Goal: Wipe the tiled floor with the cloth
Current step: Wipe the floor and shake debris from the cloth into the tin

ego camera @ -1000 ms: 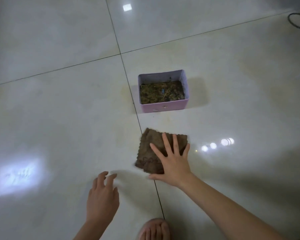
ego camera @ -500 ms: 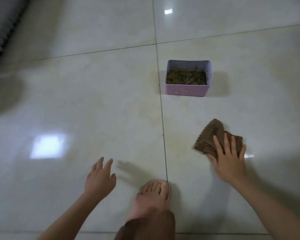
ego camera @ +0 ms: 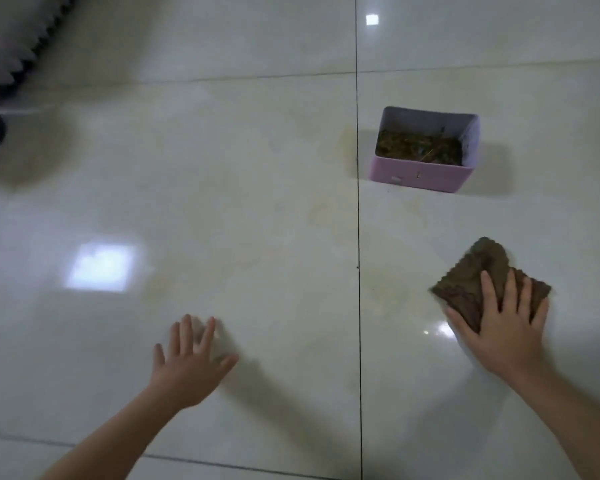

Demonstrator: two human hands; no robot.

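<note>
Okay, your right hand [ego camera: 503, 327] lies flat on the brown cloth [ego camera: 478, 275], fingers straight and spread, palm pressing down. No curl, no pinch. The cloth is folded, scalloped edge showing, and sits on the tiled floor [ego camera: 222, 202] right of the dark grout line [ego camera: 358, 237] that runs away from you. One corner of the cloth sticks out past your fingertips, pointing away from you.

Your left hand [ego camera: 191, 362] is on the other side of that grout line, well apart from the cloth. Fingers extended and splayed, holding nothing. It's slightly blurred; can't tell whether the palm touches the tile or hangs just over it.

A pink box [ego camera: 420, 176] stands on the same tile as the cloth, farther from you, just beside the grout line. It's open on top, with brownish loose debris [ego camera: 420, 148] inside. Box and cloth are apart.

The floor is glossy, with a square light reflection [ego camera: 101, 268] to your left. Faint yellowish staining shows on the tile around the grout line near the box. A dark ribbed object [ego camera: 32, 39] is at the top left corner, too blurred to identify.
</note>
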